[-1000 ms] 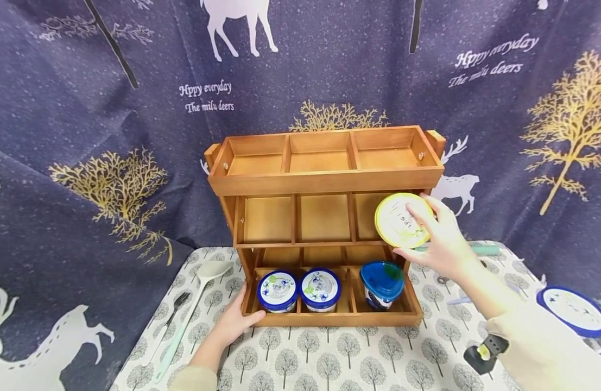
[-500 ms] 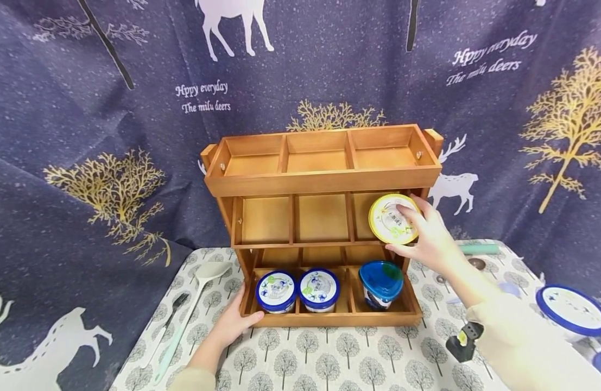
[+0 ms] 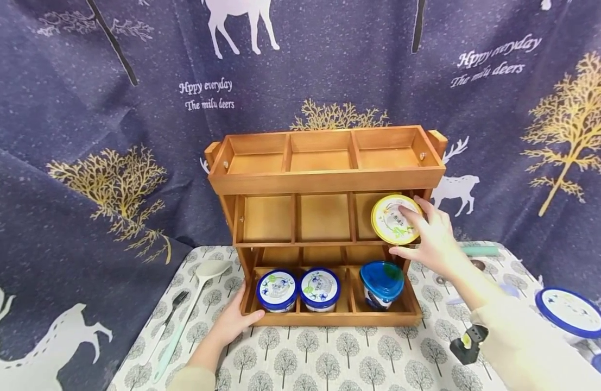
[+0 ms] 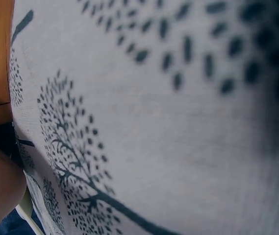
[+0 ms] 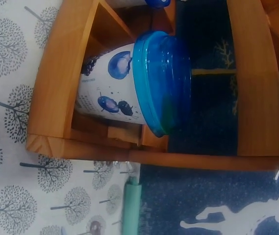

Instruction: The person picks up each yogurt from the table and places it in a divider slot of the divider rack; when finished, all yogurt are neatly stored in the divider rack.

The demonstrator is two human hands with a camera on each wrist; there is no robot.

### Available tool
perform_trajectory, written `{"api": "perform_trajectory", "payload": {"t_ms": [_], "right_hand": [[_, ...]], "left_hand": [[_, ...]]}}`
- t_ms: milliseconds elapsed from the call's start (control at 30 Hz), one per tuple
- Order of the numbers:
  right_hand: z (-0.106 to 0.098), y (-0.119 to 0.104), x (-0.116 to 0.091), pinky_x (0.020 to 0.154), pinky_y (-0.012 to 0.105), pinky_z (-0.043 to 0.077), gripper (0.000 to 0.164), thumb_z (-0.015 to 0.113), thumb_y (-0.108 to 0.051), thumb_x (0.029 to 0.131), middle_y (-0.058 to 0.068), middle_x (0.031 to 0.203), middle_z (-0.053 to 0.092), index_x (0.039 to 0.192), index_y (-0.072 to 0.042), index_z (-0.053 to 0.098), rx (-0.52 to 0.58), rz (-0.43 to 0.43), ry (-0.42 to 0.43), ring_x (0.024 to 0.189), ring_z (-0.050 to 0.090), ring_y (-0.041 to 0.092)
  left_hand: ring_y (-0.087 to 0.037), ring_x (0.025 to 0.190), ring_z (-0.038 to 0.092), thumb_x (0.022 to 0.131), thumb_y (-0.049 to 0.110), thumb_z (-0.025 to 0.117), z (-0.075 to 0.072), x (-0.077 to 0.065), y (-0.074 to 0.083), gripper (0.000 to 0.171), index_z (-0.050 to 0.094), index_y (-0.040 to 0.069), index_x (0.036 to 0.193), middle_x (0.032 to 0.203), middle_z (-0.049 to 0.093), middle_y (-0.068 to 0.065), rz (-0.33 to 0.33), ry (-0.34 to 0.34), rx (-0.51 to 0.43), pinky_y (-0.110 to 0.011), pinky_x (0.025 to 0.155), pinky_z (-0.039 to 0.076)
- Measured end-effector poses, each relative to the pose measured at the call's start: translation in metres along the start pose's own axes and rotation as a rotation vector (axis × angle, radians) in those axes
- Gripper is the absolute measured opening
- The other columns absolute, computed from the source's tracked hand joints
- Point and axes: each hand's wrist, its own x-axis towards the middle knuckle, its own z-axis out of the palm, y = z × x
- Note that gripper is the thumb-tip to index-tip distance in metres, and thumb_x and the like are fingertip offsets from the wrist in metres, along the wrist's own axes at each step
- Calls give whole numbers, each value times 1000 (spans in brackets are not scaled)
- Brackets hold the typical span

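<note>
A wooden three-tier rack (image 3: 324,182) stands on the table. My right hand (image 3: 434,239) holds a yellow-lidded tub (image 3: 395,231) in the right compartment of the middle tier, one finger on its lid, the thumb below. Part of this tub's side shows at the right edge of the right wrist view. At the bottom left corner, my left hand (image 3: 234,320) grips the rack, thumb on the front rail. In the bottom tier sit two blue-rimmed tubs, one left (image 3: 277,291) and one middle (image 3: 320,289), and a tub with a clear blue lid (image 3: 382,282) on the right.
On the left lie a fork (image 3: 170,317) and a pale spatula (image 3: 195,304). A green-handled utensil (image 3: 480,251) lies to the right, behind my arm. Another blue-rimmed tub (image 3: 571,312) stands far right, with part of one more below it.
The yellow-lidded tub has moved back and slightly left into the middle tier with my right hand. Over the last half second it barely moves. My left hand stays on the rack's corner.
</note>
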Motion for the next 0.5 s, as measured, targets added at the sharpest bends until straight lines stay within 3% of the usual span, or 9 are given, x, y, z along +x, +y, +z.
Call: {"api": "perform_trajectory", "payload": {"t_ms": [233,500], "right_hand": [[-10,3,-8,89,66,23,92,48,-78,70,32,134,34,124,-2,51,15,6,5,112,34,54],[-25,18,-23,85,66,26,92,46,-78,74,31,122,45,115,4,55,10,-35,16,106,40,50]], "left_hand": [[-45,133,26,77,56,69,1,2,1,105,9,14,152,153,19,-18,10,10,4,-65,101,24],[-45,134,24,77,52,70,0,-2,2,105,10,11,152,153,18,-19,3,1,-17,-64,102,23]]}}
